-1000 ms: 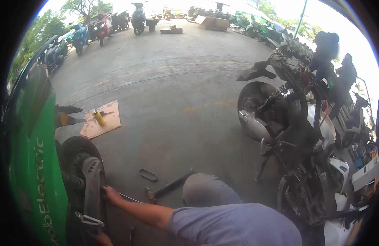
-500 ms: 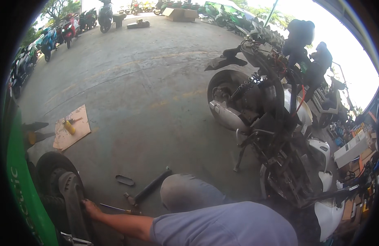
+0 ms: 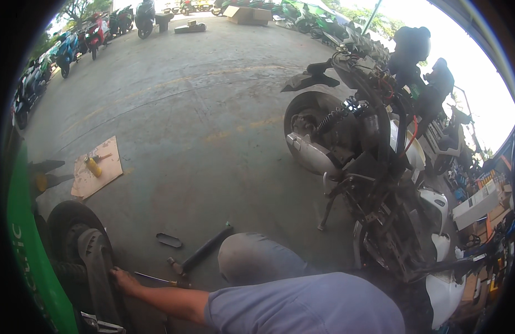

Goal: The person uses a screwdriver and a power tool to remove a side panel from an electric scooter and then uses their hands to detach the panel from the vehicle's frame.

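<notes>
My right hand (image 3: pixel 125 281) reaches across to the left, its bent fingers against the edge of a long dark grey cover (image 3: pixel 96 259). The fingertips are partly hidden, and what they hold is too small to make out. Behind that cover stands a black scooter wheel (image 3: pixel 74 217), next to a green body panel (image 3: pixel 23 234). A screwdriver (image 3: pixel 157 279) lies on the floor close to my forearm. Just beyond it is a hammer-like tool (image 3: pixel 204 250) with a thick dark handle. A flat dark oblong piece (image 3: pixel 169 240) rests nearby. My left hand is out of sight.
On the right stands a partly stripped scooter (image 3: pixel 357 167) with its rear wheel exposed. A cardboard sheet (image 3: pixel 104 178) at the left carries a yellow bottle (image 3: pixel 93 167). Parked scooters (image 3: pixel 96 36) and an open carton (image 3: pixel 247 15) are farther off. Boxes and parts crowd the right edge.
My right hand stays at the cover's edge, its fingers shifted very slightly. The whole view has moved a little; the tools and scooters are otherwise unchanged.
</notes>
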{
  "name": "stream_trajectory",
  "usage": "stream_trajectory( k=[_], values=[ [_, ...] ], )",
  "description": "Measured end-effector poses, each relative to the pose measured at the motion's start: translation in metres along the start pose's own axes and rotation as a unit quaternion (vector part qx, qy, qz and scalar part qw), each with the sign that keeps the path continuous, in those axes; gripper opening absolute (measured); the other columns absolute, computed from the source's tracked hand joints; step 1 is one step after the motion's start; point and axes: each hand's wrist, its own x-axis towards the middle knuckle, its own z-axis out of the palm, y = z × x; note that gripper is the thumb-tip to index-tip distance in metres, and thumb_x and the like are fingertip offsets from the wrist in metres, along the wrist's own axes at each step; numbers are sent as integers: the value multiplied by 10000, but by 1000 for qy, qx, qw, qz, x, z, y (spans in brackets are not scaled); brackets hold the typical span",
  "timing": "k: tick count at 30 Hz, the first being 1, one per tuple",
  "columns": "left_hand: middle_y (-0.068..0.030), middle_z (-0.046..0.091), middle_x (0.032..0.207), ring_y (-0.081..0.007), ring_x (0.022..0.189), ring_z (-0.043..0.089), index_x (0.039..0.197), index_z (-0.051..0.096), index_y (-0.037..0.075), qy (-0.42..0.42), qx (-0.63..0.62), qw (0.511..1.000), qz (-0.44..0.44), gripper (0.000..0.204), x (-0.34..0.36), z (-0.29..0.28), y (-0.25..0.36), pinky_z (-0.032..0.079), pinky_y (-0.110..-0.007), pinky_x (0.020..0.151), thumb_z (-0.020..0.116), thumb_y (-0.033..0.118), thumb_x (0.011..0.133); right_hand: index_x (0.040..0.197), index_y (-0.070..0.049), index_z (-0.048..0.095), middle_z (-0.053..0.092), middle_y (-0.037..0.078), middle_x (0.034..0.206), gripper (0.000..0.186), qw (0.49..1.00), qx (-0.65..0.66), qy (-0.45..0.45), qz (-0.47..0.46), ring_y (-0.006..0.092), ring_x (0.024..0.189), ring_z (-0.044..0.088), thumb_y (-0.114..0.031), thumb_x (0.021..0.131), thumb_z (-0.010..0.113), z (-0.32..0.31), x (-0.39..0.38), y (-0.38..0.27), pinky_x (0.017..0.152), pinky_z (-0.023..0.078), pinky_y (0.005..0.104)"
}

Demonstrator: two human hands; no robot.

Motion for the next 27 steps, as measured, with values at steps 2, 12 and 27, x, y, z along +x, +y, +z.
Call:
stream_trajectory(
  k=[2, 12, 27],
  values=[
    [-316, 422, 1333, -390, 1193, 488, 1420, 230, -64, -19, 2, 1000, 3, 897, -6, -1, -2, 407, -492, 977, 772, 252, 778, 1279, -25, 461, 387, 257, 1390, 469, 1000, -3, 10, -7, 415, 1251, 420, -63, 812, 490, -5, -1, 4, 1037, 372, 446],
    [-246, 607, 1125, -350, 1040, 590, 1152, 546, -92, -118, -116, 986, 15, 426, -9, -24, 31, 436, -390, 922, 651, 131, 804, 1028, -71, 609, 592, 210, 1106, 287, 984, -78, -39, -158, 407, 961, 589, -279, 831, 608, -64, 15, -1, 838, 482, 460],
    [-228, 576, 1207, -364, 1135, 549, 1247, 536, 49, -444, 8, 880, -170, 526, -171, -200, 204, 449, -430, 943, 664, 340, 828, 1105, 9, 632, 628, 241, 1105, 606, 827, -413, -144, 353, 346, 1069, 594, -508, 789, 646, -556, -143, -21, 929, 455, 400]
  ],
)
